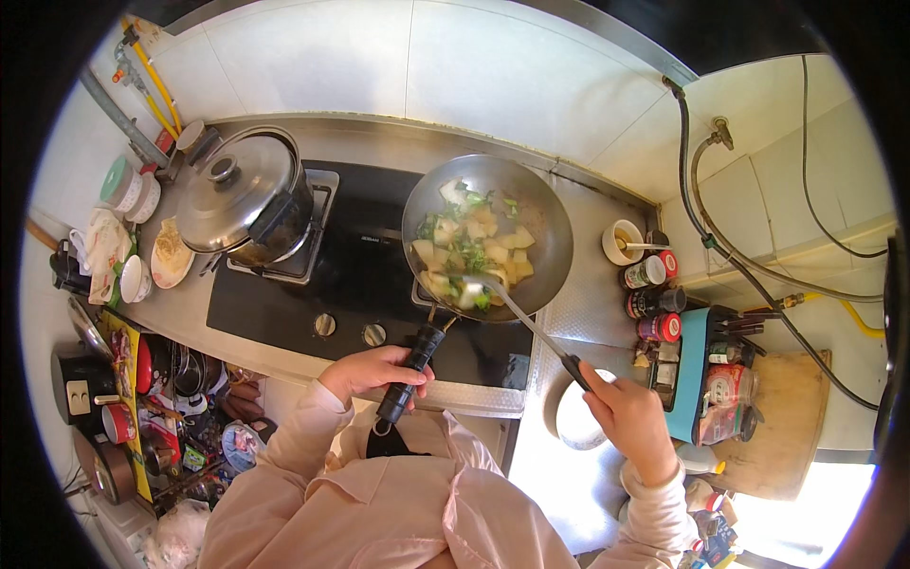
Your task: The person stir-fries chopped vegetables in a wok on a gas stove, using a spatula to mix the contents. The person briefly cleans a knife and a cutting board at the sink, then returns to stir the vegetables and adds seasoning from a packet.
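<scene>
My left hand [387, 373] is closed around the black wrapped handle of a metal wok [547, 213], which sits over the right burner. In the wok lie pale sliced vegetable pieces [498, 249] mixed with chopped leafy greens [466, 203]. My right hand [625, 412] grips the black handle of a metal spatula [530, 320]; its blurred blade is among the food at the wok's near side. Below the spatula handle, partly behind my right hand, a white plate [579, 423] rests on the steel counter.
A lidded steel pot [249, 185] stands on the left burner of the black gas stove [355, 277]. Left of it are bowls and a plate [172, 259]. At right stand a small white bowl [622, 242], several seasoning jars [647, 302], a blue rack [693, 377] and a wooden board [782, 427].
</scene>
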Action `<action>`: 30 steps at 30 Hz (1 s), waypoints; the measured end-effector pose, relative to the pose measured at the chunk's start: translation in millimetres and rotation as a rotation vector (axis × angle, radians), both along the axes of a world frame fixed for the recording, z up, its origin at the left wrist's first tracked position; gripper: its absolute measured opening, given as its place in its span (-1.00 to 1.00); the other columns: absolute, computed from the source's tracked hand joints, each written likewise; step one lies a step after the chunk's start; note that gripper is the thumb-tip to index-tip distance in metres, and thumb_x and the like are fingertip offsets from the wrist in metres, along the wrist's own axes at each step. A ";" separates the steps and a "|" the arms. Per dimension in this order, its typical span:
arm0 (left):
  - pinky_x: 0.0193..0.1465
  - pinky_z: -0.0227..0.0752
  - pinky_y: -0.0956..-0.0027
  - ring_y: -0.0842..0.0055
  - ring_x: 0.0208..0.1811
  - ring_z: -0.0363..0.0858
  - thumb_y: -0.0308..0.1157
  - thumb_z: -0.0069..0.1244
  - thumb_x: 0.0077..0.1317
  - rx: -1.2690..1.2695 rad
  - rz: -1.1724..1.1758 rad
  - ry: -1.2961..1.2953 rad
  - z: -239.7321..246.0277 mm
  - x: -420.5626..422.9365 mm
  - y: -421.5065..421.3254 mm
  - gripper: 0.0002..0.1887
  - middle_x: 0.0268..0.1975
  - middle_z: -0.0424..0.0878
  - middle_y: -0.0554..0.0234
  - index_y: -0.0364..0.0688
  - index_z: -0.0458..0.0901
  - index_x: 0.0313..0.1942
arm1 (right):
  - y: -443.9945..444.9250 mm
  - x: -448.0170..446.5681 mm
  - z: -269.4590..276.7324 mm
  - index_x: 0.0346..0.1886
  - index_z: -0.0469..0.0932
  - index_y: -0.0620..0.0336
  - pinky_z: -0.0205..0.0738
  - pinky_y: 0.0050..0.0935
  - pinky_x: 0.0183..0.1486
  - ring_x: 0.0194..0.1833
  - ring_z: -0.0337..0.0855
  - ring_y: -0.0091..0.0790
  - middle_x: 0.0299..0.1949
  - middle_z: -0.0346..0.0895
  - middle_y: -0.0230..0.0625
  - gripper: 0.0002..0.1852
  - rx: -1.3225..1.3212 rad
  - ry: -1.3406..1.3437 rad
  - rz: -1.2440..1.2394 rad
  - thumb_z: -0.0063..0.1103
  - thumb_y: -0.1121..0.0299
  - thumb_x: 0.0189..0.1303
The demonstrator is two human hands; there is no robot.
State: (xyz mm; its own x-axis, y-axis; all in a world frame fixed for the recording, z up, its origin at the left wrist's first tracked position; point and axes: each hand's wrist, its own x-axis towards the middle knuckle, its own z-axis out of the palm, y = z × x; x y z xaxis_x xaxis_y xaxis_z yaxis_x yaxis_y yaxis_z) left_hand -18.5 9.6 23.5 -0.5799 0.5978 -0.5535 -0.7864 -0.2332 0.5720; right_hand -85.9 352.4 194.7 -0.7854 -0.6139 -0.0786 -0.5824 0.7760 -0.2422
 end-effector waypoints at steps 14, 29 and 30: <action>-0.24 0.56 0.39 0.46 -0.33 0.64 -0.29 0.09 0.27 -0.031 -0.027 0.031 1.8 -4.0 2.0 -0.66 -0.25 0.63 0.17 -0.32 0.51 -0.04 | -17.7 -8.6 -3.0 0.10 0.55 -0.17 0.40 -0.25 -0.57 -0.62 0.49 -0.15 -0.57 0.43 -0.28 -0.59 0.309 0.229 -0.064 0.25 0.25 0.13; -0.25 0.57 0.37 0.44 -0.34 0.64 -0.31 0.08 0.28 -0.004 -0.010 0.016 -2.8 -1.9 1.7 -0.67 -0.25 0.63 0.17 -0.32 0.51 -0.03 | -16.4 -52.2 1.8 0.03 0.60 -0.22 0.43 -0.23 -0.54 -0.57 0.54 -0.15 -0.52 0.46 -0.27 -0.63 0.333 0.414 -0.110 0.27 0.23 0.09; -0.24 0.57 0.37 0.44 -0.34 0.64 -0.31 0.08 0.28 -0.004 0.000 0.017 -4.3 0.4 0.7 -0.67 -0.25 0.63 0.17 -0.32 0.51 -0.04 | -15.8 -49.4 8.8 0.04 0.61 -0.21 0.43 -0.22 -0.54 -0.57 0.54 -0.14 -0.53 0.46 -0.26 -0.63 0.301 0.371 -0.138 0.27 0.23 0.10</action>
